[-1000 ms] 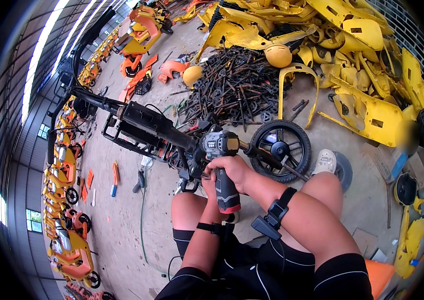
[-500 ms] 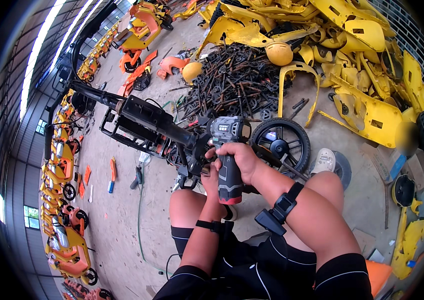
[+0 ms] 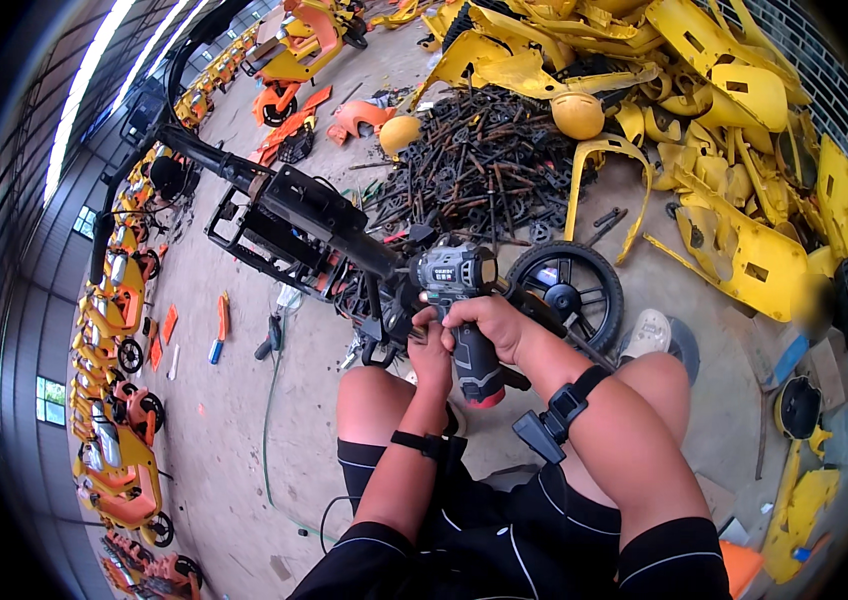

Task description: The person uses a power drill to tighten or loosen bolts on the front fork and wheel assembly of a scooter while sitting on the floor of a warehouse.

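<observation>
My right hand (image 3: 489, 322) is wrapped round the grip of a cordless power drill (image 3: 482, 368), grey and black with a red base. The drill's body lies against the black scooter frame (image 3: 339, 235), and the frame hides its tip. Just left of the grip, my left hand (image 3: 430, 348) has its fingers curled at the frame's lower end, close to the drill. What those fingers hold, if anything, is hidden. The stripped frame lies on its side, its long tube reaching to the upper left. A black spoked wheel (image 3: 566, 297) is on the right.
Beyond the frame is a heap of dark metal parts (image 3: 484, 165), with yellow body panels (image 3: 744, 245) piled to the right. Yellow scooters (image 3: 129, 475) line the left side. A green hose (image 3: 267, 440), a black tool (image 3: 270, 338) and an orange-and-blue tool (image 3: 222, 325) lie on the floor.
The view has turned slightly. The drill's base has swung a little to the right, with my right hand still round the grip. My left hand stays at the frame.
</observation>
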`<state>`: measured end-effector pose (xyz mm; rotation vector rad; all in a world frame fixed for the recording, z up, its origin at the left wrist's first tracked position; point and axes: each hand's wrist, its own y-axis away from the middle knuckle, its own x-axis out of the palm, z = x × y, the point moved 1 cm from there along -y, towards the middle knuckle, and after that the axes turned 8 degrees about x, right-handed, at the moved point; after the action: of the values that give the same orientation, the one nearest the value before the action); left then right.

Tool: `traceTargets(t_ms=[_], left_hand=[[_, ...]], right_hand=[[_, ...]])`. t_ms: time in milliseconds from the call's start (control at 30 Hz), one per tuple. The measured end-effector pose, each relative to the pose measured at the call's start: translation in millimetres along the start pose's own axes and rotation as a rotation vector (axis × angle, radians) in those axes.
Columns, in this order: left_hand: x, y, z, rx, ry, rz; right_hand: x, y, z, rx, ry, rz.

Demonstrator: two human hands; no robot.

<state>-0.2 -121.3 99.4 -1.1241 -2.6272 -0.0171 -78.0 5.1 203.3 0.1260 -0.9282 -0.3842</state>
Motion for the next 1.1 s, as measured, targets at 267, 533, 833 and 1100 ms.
traceTargets(t_ms=[267,533,833,1100], left_hand=[[-3.8,0.6,-5.4,-0.097,-0.036,0.043],[-9.0,0.8,6.5,-0.005,-0.099,-0.073],[-14.0,-1.1,13.2,-0.032,-0.100,-0.017],[-27.7,-5.3,21.2,-0.089,-0.044,0.057]], right_hand=[[-7.8,10.6,-10.3,-0.015,0.025,-0.215],[-13.5,41.2,-22.9,0.120,0.116,-0.414],[-3.1,58.9,-16.4,-0.064,0.070,-0.300],[9.3,51.7,-14.7,-0.128,-0.055,-0.117]])
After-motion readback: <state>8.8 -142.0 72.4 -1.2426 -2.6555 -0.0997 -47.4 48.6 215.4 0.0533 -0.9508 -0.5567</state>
